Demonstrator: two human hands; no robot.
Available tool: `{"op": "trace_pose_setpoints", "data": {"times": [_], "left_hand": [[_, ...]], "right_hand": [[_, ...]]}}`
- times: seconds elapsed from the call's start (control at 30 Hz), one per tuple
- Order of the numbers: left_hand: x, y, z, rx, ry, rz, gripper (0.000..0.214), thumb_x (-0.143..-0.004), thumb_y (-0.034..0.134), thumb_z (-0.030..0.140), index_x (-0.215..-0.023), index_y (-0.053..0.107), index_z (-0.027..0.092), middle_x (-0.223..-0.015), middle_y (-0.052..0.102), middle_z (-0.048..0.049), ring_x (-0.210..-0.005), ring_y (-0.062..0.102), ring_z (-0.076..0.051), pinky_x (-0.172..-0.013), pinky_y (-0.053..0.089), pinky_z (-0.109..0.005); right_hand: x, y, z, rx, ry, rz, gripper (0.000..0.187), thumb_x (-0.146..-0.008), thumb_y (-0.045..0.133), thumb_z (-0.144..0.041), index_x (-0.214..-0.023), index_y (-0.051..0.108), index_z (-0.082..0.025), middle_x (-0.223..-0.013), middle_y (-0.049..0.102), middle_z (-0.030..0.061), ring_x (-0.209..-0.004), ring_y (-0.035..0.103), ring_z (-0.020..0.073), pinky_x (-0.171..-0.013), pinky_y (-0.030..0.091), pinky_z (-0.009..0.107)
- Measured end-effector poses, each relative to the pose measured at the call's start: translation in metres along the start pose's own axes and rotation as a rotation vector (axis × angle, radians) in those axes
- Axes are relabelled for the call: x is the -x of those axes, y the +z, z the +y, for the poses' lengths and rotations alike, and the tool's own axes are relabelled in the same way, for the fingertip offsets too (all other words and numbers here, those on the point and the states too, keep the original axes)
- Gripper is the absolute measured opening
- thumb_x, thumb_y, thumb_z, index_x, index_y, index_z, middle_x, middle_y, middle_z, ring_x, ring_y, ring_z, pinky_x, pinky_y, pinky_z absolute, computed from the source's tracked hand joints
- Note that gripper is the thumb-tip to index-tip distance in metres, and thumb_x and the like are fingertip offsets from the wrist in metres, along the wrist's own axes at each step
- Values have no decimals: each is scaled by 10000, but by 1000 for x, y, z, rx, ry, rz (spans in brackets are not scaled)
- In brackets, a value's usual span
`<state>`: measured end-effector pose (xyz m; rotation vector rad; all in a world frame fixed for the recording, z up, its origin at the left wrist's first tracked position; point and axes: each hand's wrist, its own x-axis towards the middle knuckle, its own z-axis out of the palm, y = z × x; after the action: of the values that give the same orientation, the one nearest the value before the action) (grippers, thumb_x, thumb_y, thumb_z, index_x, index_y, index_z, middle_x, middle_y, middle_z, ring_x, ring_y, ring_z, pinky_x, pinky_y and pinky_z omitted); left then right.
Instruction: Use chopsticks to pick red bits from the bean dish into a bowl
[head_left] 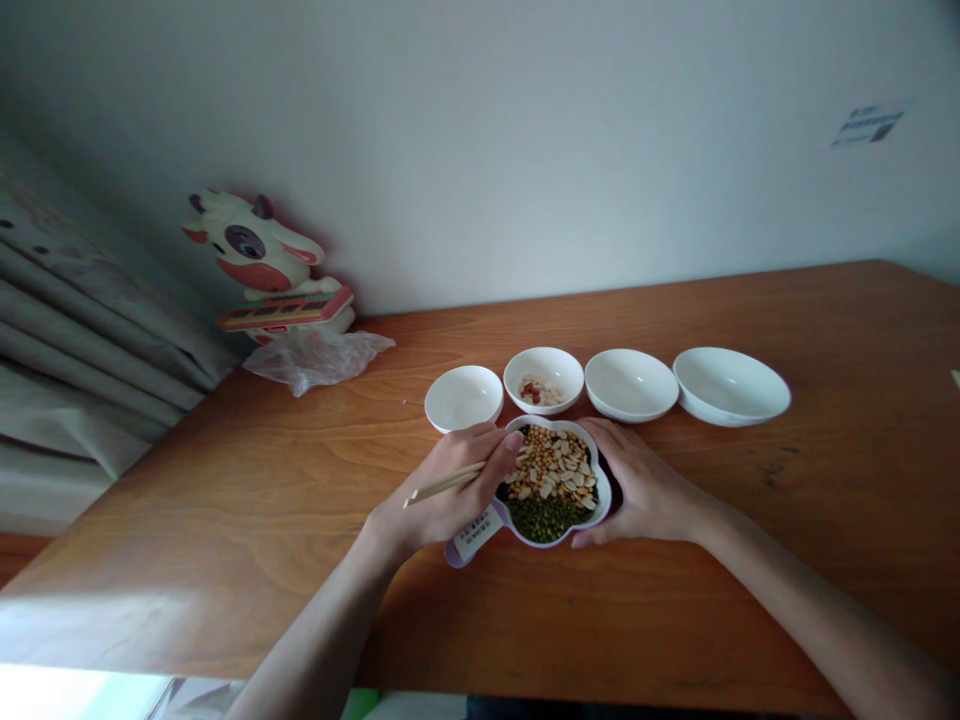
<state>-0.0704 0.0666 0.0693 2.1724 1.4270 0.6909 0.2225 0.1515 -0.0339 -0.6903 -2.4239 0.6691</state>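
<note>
My left hand (457, 482) is closed around wooden chopsticks (442, 484), whose back ends stick out to the left. Their tips are hidden behind my fingers, over a scalloped bowl (604, 497) with a lavender rim and handle. Inside the bowl lie green beans (545, 520), yellow beans (534, 450), pale peanut halves (562, 468) and some dark grains. Curled along the bowl's right side, my right hand (649, 485) grips it. Just behind stands a small white bowl (566, 398) with a few peanut pieces and reddish bits (537, 392) in it.
Three more white bowls stand in that row: one at the left (450, 420), one right of centre (631, 408) and one at the far right (739, 412). A cow-shaped toy keyboard (281, 270) and a crumpled plastic bag (319, 360) sit back left, by a curtain (67, 370).
</note>
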Motion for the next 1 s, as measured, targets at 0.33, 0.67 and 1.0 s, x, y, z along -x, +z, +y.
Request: {"op": "trace_pose_setpoints", "data": {"times": [0.33, 0.67, 1.0], "left_hand": [[1, -5, 4, 62, -77, -67, 551, -1237, 324, 528, -886, 613, 216, -840, 683, -28, -775, 635, -186, -749, 515, -330], [7, -7, 0, 146, -105, -11, 577, -1237, 318, 555, -890, 640, 225, -870, 709, -31, -808, 644, -187, -782, 535, -323], [4, -5, 6, 49, -80, -35, 551, -1241, 305, 515, -886, 605, 220, -873, 698, -40, -791, 645, -201, -787, 528, -360]], "right_hand": [[-1, 0, -2, 0, -7, -3, 1384, -603, 1008, -825, -1715, 348, -331, -1616, 582, 203, -1472, 588, 515, -1227, 492, 739], [-2, -2, -3, -10, 7, -22, 1354, -612, 1003, -826, -1697, 347, -352, -1615, 577, 196, -1481, 579, 519, -1229, 485, 758], [0, 0, 0, 16, -2, -7, 1395, -603, 999, -838, -1718, 334, -327, -1618, 580, 208, -1483, 580, 528, -1224, 496, 748]]}}
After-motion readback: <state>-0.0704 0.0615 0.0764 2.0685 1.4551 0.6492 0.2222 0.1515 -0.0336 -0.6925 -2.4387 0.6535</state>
